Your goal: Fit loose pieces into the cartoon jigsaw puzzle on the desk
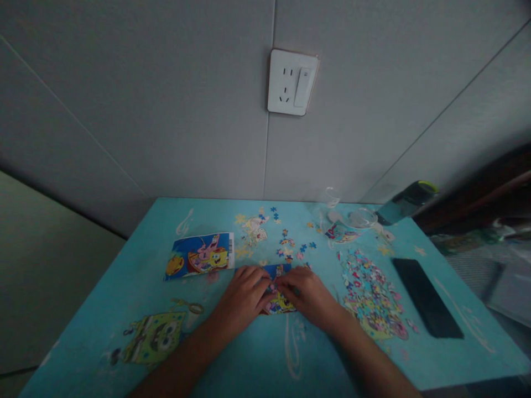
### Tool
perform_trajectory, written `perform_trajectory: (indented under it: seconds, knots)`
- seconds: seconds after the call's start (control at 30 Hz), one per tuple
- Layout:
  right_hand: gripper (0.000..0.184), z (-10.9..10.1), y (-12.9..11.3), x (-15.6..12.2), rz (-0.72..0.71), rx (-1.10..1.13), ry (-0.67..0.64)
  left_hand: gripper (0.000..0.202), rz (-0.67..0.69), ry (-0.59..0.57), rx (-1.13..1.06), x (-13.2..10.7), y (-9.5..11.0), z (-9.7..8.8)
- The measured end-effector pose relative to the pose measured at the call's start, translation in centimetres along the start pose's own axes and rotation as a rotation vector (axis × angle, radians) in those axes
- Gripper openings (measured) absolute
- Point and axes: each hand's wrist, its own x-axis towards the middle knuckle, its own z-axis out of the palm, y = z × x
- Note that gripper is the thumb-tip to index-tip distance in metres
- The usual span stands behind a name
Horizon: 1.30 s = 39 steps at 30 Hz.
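Observation:
A partly assembled jigsaw puzzle (280, 305), blue at the top with yellow and pink figures, lies flat on the table between my hands. My left hand (248, 293) rests on its left side, fingers spread out over the pieces. From the right, my right hand (306, 288) reaches in with thumb and fingertips pinched together over the puzzle's middle; whatever is in the pinch is too small to make out. Loose puzzle pieces (289, 251) lie just behind the puzzle. Left of it is a picture card (203, 255) with a similar cartoon scene.
A large heap of pieces (369, 287) spreads to the right, beside a dark flat slab (426, 298). Farther back are a clear plastic tub (362, 219) and a dark bottle (409, 202) lying tilted. The wall with a socket (292, 83) borders the blue table (232, 359).

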Motion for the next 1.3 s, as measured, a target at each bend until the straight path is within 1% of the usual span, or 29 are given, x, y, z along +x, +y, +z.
perform_trajectory:
  seconds: [0.1,0.3,0.43,0.6,0.83,0.93,1.07,1.17,1.23,1.3]
  knots:
    - [0.013,0.1,0.0,0.0,0.001,-0.007,-0.006,0.016,-0.024,-0.006,0.013,0.0,0.3,-0.1]
    - [0.009,0.6,0.1,0.0,-0.018,0.002,-0.028,0.016,-0.088,-0.105,0.047,0.3,0.9,-0.6]
    - [0.010,0.8,-0.1,-0.1,-0.062,0.011,-0.037,0.021,-0.082,-0.102,0.041,0.2,0.8,-0.6]
    - [0.012,0.6,-0.3,0.1,-0.140,0.041,-0.058,0.021,-0.051,-0.084,0.027,0.1,0.4,-0.4]
    - [0.015,0.8,0.3,0.1,-0.143,0.007,-0.024,0.017,-0.044,-0.073,0.014,0.1,0.3,-0.4]
    - [0.016,0.4,0.8,0.2,-0.094,0.034,0.060,0.016,-0.044,-0.038,0.006,0.0,0.2,-0.5]
    - [0.020,-0.3,2.0,0.5,0.029,0.073,0.221,0.016,-0.025,0.011,0.028,0.0,-0.4,-1.1]
    - [0.024,-0.9,3.7,0.4,0.144,0.054,0.299,0.015,0.006,0.025,0.111,0.2,-0.6,-1.5]
    - [0.027,-1.3,4.8,0.1,0.227,0.040,0.337,0.013,0.051,0.019,0.196,0.0,-0.4,-1.6]
    - [0.033,-1.8,5.8,0.0,0.260,0.025,0.354,0.010,0.117,-0.002,0.279,-0.5,0.0,-1.7]
